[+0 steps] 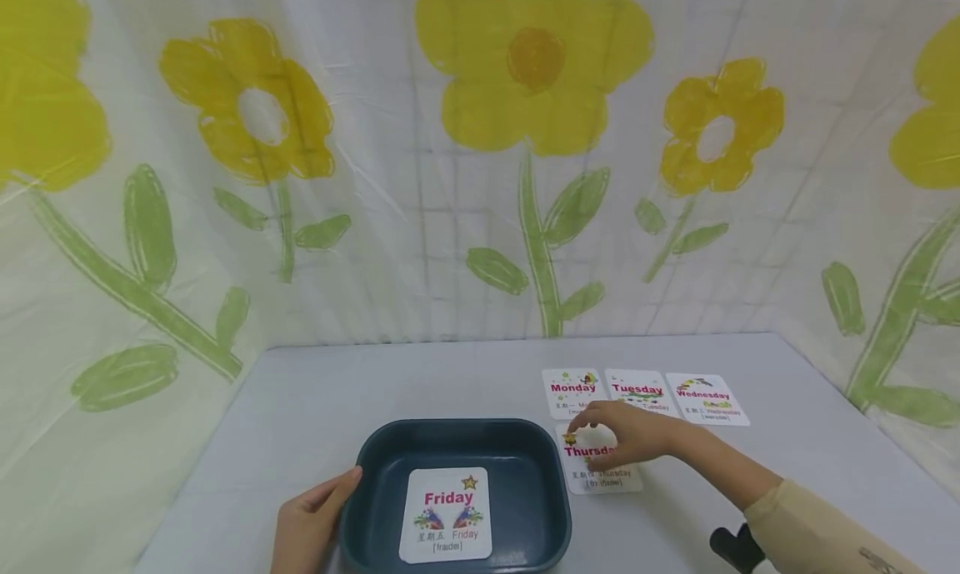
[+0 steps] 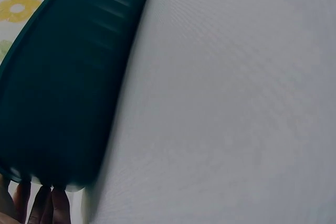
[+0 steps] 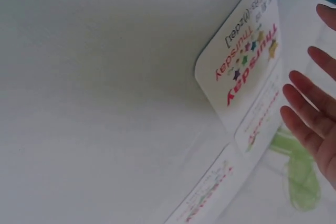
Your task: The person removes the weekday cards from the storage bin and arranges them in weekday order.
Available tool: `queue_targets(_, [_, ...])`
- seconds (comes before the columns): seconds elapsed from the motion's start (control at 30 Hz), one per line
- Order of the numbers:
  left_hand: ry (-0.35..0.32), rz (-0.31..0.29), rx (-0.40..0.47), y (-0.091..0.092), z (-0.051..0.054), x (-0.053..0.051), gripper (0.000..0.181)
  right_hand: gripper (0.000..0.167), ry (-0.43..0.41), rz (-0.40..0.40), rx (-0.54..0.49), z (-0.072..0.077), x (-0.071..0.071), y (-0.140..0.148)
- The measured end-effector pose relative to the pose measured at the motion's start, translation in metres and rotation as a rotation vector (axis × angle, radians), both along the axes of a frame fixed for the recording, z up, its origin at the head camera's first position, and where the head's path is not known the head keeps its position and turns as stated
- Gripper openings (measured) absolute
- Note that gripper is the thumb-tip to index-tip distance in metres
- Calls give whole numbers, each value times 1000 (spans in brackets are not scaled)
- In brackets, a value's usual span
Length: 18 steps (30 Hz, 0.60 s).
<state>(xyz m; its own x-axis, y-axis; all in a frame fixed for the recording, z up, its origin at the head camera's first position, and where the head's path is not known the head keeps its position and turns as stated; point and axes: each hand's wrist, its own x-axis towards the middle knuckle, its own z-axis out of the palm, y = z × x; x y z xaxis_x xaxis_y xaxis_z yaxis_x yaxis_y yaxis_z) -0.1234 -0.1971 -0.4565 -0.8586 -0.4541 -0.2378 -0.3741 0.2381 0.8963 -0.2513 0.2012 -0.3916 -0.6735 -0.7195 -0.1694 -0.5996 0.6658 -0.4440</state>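
My left hand [image 1: 311, 516] holds the left side of a dark teal plastic tray [image 1: 525, 482], its thumb at the rim; in the left wrist view several fingertips [image 2: 60, 203] meet the tray's outer edge. Inside the tray lies a white "Friday" word card [image 1: 446, 516]. Over the "Thursday" card [image 1: 603, 481], just right of the tray, hovers my right hand [image 1: 633, 431] with spread, slightly bent fingers. The right wrist view shows these fingers [image 3: 307, 124] apart from the Thursday card [image 3: 247, 51], holding nothing. That card lies flat on the table.
Behind the Thursday card, a row holds the "Monday" card [image 1: 573, 388], the "Tuesday" card [image 1: 636, 382] and the "Wednesday" card [image 1: 705, 397]. A pale cloth covers the table [image 1: 420, 378]. A flower-printed curtain [image 1: 375, 291] hangs behind it. Something black [image 1: 738, 549] shows by the right forearm.
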Motion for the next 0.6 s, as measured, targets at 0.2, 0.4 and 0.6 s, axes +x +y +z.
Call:
queue_targets(0.2, [-6, -3, 3, 0, 0, 0, 80, 48, -34, 17, -2, 13, 3, -7])
queue_targets(0.4, [-4, 0, -37, 1, 4, 1, 79, 46, -51, 28, 17, 33, 9, -22])
queue_targets(0.6, [1, 4, -35, 2, 4, 1, 77, 46, -31, 29, 28, 51, 22, -45])
